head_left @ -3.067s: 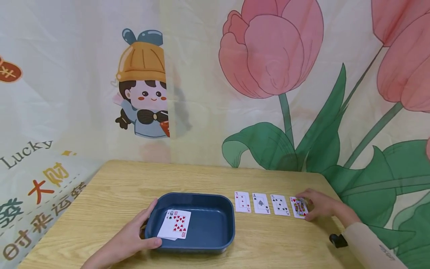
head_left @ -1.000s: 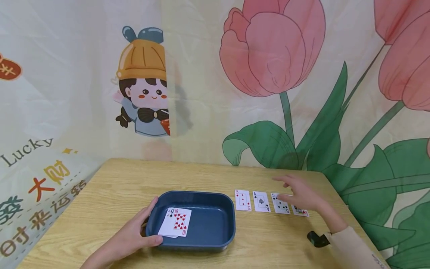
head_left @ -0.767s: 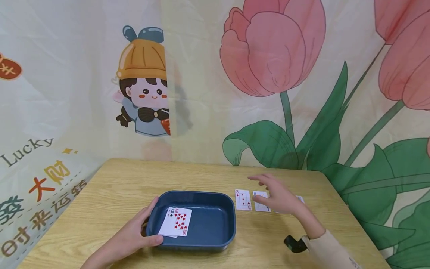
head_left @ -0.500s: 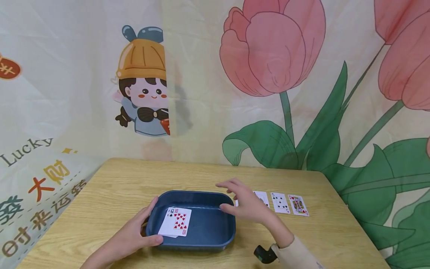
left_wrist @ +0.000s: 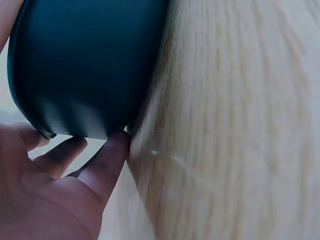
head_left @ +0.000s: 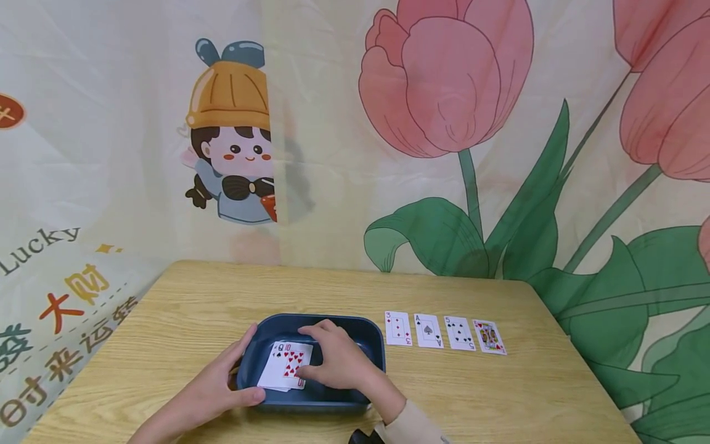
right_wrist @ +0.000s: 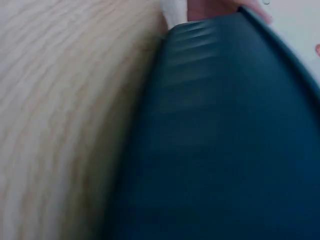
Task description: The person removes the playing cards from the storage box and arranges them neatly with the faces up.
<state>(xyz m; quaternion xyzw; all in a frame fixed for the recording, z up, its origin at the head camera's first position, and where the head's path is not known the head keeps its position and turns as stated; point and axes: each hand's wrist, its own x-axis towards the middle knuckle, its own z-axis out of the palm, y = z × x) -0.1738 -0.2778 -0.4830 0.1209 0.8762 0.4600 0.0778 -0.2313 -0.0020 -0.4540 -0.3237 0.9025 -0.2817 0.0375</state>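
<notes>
At the far left of the frame we see a pale printed cloth (head_left: 133, 154) with the word "Lucky" (head_left: 40, 250) on it, and a cartoon figure in an orange hat (head_left: 238, 145) at the upper left. Below, at the lower left, our left hand (head_left: 222, 383) grips the end of a dark blue tray (head_left: 313, 407), thumb on the near rim; the left wrist view shows its fingertips against the outer wall. The tray stands on the wooden tabletop (head_left: 266, 290), bottom centre. In its left half lies a small stack of playing cards, the ten of hearts (head_left: 294, 359) on top, the queen of spades (head_left: 280, 350) peeking out beneath. Our right hand (head_left: 339, 359) reaches into the tray with fingers apart, thumb over the ten's right edge; whether it touches, we cannot tell. Right of the tray, four cards lie face up in a row: three of diamonds (head_left: 397, 328), ace of spades (head_left: 428, 331), a black five (head_left: 459, 333) and a red court card (head_left: 490, 337). Pink tulips (head_left: 449, 86) fill the upper right.
</notes>
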